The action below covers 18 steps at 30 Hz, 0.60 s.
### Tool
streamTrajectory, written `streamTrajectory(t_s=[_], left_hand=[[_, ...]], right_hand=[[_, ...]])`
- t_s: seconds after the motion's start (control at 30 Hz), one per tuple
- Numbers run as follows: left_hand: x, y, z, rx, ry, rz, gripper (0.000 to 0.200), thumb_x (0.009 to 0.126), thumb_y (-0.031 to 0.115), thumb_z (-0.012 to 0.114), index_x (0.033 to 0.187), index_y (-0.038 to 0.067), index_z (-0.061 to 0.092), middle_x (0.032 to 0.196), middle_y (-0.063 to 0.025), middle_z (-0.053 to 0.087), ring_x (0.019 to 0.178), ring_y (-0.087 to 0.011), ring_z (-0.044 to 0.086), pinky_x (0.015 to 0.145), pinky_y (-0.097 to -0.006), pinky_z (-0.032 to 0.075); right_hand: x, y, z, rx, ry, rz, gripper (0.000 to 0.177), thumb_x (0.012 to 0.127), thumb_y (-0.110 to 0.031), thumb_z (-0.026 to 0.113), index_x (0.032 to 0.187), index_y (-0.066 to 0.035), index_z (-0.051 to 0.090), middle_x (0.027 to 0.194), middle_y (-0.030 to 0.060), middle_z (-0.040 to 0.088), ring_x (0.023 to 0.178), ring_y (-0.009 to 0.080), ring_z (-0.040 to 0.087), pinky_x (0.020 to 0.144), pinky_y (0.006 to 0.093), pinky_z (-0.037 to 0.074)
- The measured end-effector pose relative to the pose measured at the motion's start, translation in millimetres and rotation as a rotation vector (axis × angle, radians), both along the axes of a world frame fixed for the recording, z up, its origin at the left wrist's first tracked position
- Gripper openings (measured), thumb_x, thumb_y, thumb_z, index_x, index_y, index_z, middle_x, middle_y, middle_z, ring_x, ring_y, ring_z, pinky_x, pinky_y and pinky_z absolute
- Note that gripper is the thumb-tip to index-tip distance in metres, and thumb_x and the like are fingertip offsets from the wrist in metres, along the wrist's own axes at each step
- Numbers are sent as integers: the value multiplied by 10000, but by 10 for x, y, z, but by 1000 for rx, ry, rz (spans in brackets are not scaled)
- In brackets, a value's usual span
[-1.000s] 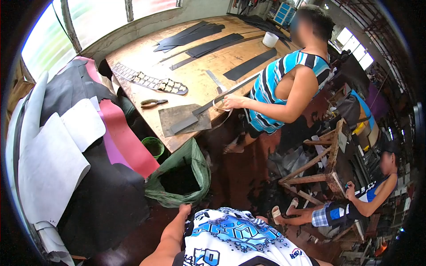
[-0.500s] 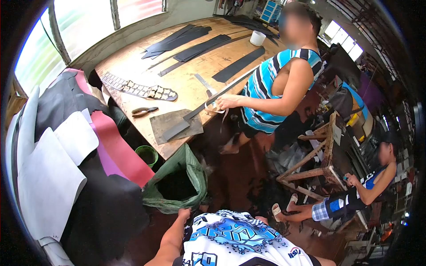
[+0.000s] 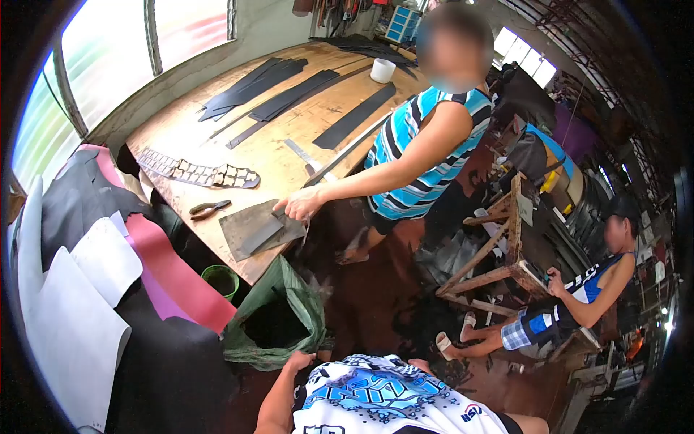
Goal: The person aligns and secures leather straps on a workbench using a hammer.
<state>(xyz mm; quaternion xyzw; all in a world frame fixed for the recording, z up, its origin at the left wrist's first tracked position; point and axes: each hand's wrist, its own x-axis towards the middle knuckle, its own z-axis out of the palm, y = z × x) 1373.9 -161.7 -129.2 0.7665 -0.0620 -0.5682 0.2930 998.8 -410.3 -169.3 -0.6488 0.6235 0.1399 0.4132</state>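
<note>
At the lower middle of the head view, my left hand (image 3: 299,360) is closed at the near edge of a green woven sack (image 3: 242,347) and appears to grip it. The sack gapes open, its inside dark. Only a bit of my right hand (image 3: 421,366) shows past my shirt, its fingers hidden. Beyond the sack is the corner of a wooden table (image 3: 195,195). A co-worker's hand reaches over a dark board (image 3: 235,220) there, on which a short black strip (image 3: 262,236) lies.
Pliers (image 3: 210,209), a metal ruler (image 3: 300,153), black strips (image 3: 354,119) and a white container (image 3: 382,70) lie on the table. A green bucket (image 3: 221,281) stands below its corner. Leather-like sheets (image 3: 76,325) drape at left. Another person sits at right beside a wooden frame (image 3: 499,275).
The co-worker's hand has moved left to the dark board, and the long strip no longer lies across it. The view has shifted slightly. My left hand stays beside the sack.
</note>
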Motion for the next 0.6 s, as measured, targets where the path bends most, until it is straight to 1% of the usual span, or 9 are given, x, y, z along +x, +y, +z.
streamTrajectory(t_s=[0.03, 0.1, 0.17, 0.23, 0.3, 0.33, 0.43, 0.5, 0.6], left_hand=[[5, -1, 124, -16, -115, -153, 416, 769, 384, 647, 897, -11, 663, 842, -118, 665, 777, -248, 614, 674, -357, 472], [27, -10, -702, -94, -221, -229, 491, 746, 436, 643, 953, -9, 647, 964, -187, 644, 943, -319, 609, 792, -375, 464], [205, -163, 95, -103, -213, -342, 543, 729, 476, 641, 963, -14, 641, 994, -237, 614, 998, -352, 578, 808, -387, 463], [305, -255, 215, -8, -190, -390, 541, 732, 473, 643, 943, -25, 643, 967, -249, 615, 976, -346, 590, 799, -381, 466], [388, -308, 223, -31, -168, -428, 520, 743, 464, 638, 909, -29, 651, 944, -239, 625, 948, -340, 602, 795, -379, 466], [409, -322, 270, -66, -189, -409, 506, 749, 458, 634, 892, -27, 656, 931, -238, 627, 937, -340, 604, 788, -380, 467], [459, -365, 303, -139, -248, -365, 445, 773, 420, 622, 850, -16, 672, 853, -205, 650, 859, -302, 633, 749, -364, 477], [557, -421, 219, -324, -107, -122, 394, 787, 378, 615, 822, -9, 680, 769, -154, 663, 783, -234, 646, 718, -336, 482], [836, -590, 501, -356, -246, 52, 322, 801, 308, 610, 848, -3, 678, 730, -108, 666, 674, -183, 636, 659, -321, 497]], right_hand=[[-6, 7, 23, 6, 3, 5, 301, 796, -225, 602, 1038, -50, 634, 1049, 124, 629, 996, 226, 593, 922, 272, 424], [-33, -35, 53, -33, -4, 233, 303, 794, -232, 614, 1037, -51, 635, 1056, 118, 628, 999, 222, 591, 926, 267, 423], [-124, -59, -106, -80, -88, 233, 312, 759, -210, 654, 1027, -50, 640, 1019, 122, 641, 987, 213, 597, 907, 273, 441], [-14, 28, 105, -13, -67, 80, 353, 822, -315, 529, 989, -30, 653, 1063, 154, 623, 1029, 257, 576, 904, 322, 415], [103, 113, 350, 20, -70, -22, 362, 821, -323, 531, 997, -30, 651, 1075, 153, 618, 1032, 257, 575, 903, 327, 414], [79, 127, 347, 45, -78, -131, 371, 819, -330, 534, 1004, -29, 649, 1087, 152, 613, 1035, 257, 573, 903, 333, 413], [21, 133, 310, 11, -57, 24, 355, 813, -326, 536, 989, -41, 653, 1073, 142, 619, 1022, 255, 577, 889, 333, 418], [-39, 78, 189, -13, -57, 70, 344, 809, -323, 537, 979, -49, 656, 1063, 136, 622, 1014, 254, 580, 879, 333, 421], [-124, 78, 95, -38, -55, 124, 327, 802, -318, 538, 965, -61, 660, 1049, 126, 627, 1001, 253, 584, 866, 333, 426]])
